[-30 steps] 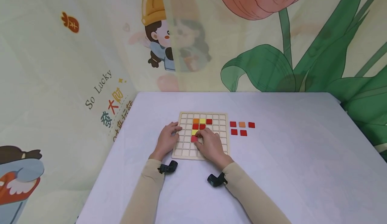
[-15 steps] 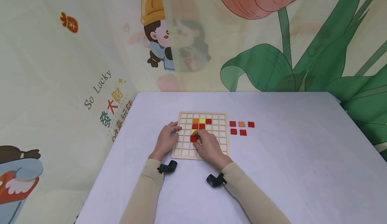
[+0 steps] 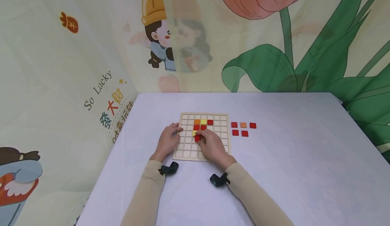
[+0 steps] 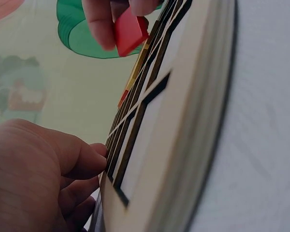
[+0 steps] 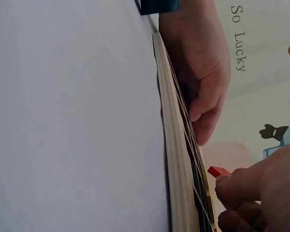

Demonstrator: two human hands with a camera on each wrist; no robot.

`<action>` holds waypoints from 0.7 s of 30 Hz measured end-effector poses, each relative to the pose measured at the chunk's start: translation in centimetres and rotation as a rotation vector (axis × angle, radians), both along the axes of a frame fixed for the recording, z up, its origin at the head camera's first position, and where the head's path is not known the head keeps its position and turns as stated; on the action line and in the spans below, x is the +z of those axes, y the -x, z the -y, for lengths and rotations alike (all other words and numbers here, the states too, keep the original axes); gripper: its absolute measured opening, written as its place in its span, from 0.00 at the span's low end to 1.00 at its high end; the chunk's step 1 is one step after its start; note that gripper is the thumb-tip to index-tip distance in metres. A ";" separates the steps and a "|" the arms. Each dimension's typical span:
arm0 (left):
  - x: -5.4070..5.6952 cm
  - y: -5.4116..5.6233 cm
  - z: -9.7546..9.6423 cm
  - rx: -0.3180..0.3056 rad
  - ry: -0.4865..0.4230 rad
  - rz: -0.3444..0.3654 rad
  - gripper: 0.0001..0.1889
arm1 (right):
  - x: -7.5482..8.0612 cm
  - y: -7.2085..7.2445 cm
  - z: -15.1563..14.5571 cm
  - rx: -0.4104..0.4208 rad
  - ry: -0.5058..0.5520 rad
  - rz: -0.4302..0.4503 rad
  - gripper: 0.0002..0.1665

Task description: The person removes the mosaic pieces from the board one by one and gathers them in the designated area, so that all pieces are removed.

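A square wooden grid board (image 3: 217, 124) lies on the white table. My right hand (image 3: 212, 146) pinches a red square tile (image 3: 197, 138) between thumb and fingers, tilted and raised over the board just below a yellow tile (image 3: 194, 133). In the left wrist view the held red tile (image 4: 130, 33) stands clear of the grid. My left hand (image 3: 168, 139) rests on the board's left edge with relaxed fingers; in its wrist view the thumb (image 4: 89, 162) touches the rim. Orange, yellow and red tiles sit in cells toward the board's far side, among them an orange tile (image 3: 197, 122).
Right of the board, several loose tiles lie in two rows, including an orange tile (image 3: 243, 125) and a red tile (image 3: 245, 134). A printed curtain (image 3: 259, 33) hangs behind the table (image 3: 289, 151). Each wrist carries a small black camera (image 3: 218, 180).
The red tile lay flat in its cell below the yellow one; now my right hand has tilted it up and moved it slightly right. The left hand stays still.
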State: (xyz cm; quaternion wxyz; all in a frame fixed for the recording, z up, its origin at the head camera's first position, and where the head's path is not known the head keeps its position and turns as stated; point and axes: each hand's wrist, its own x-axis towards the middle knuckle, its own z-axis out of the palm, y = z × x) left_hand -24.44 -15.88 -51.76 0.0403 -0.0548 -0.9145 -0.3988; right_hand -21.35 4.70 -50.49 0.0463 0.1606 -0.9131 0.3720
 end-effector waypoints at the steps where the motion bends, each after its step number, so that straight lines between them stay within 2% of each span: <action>1: 0.0 0.0 0.0 0.001 0.000 0.002 0.17 | 0.2 0.0 -0.2 -0.005 0.017 0.016 0.19; 5: -0.1 0.0 0.0 0.004 0.007 0.008 0.17 | 0.7 0.3 -1.2 -0.027 0.068 0.101 0.20; 10: -0.2 0.0 0.0 0.005 0.003 0.007 0.18 | 0.8 1.0 -2.8 -0.059 0.068 0.203 0.20; 15: 0.0 0.0 0.0 0.005 -0.002 0.013 0.17 | 1.0 1.8 -4.8 -0.082 0.035 0.210 0.18; 21: -0.1 0.1 0.1 0.002 -0.008 0.017 0.17 | 1.6 2.4 -7.0 -0.130 0.077 0.254 0.18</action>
